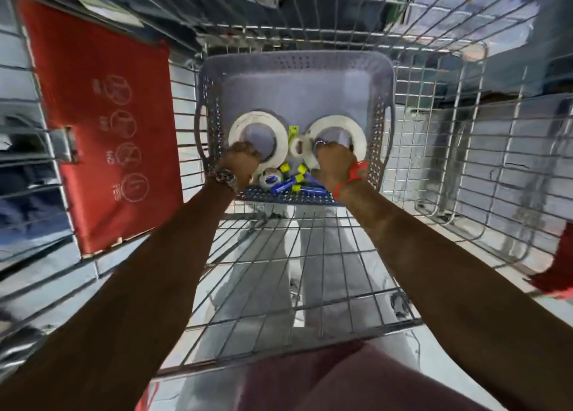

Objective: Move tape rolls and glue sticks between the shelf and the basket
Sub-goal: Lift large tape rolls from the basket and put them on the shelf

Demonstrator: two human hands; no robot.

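Tape rolls are gripped in both hands inside the grey perforated plastic basket (296, 61), which is seated on the wire floor of a shopping cart (310, 255), toward its far end. A large white tape roll (280, 134) near the basket's left wall is clasped by the left hand (243, 162), fingers curled over its near rim. A second large white tape roll (356, 131) toward the right wall is clutched by the right hand (333, 165), fingers hooked into its core. Between the two, a smaller white roll (297, 147) is seen, touching the right-hand roll. At the basket's near edge, a small clear tape roll (269, 179) and blue glue sticks with yellow caps (291, 182) are heaped together between the wrists. A wristwatch (224, 178) is worn on the left wrist, a red band (353, 173) on the right. A red child-seat flap (102, 125) is fixed against the cart's left wall.
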